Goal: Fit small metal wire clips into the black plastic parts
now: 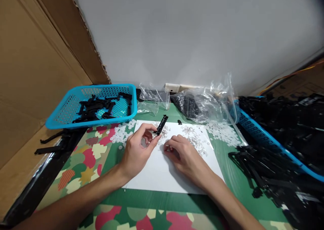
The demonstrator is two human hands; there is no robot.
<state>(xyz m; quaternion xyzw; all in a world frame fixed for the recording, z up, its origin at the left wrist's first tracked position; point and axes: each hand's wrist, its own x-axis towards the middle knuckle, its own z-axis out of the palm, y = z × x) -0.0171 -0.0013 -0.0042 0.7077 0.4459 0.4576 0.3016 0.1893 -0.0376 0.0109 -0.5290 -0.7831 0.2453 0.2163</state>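
Between thumb and fingertips, my left hand [138, 150] pinches a narrow black plastic part [162, 124], tilted up over the white sheet [149, 177]. My right hand [184, 154] is low over the same sheet, its fingers curled and the fingertips pressed together. Whatever those fingertips hold, if anything, is too small to make out. Tiny metal pieces [193, 137] are scattered in two patches on the sheet, one behind each hand. Behind them lies a small black piece [179, 122].
A blue basket [91, 124] with black parts stands at the back left. White discs [121, 133] lie either side of the sheet. Clear plastic bags [202, 103] rest against the wall. On the right, black parts [268, 176] are heaped beside another blue basket [277, 143].
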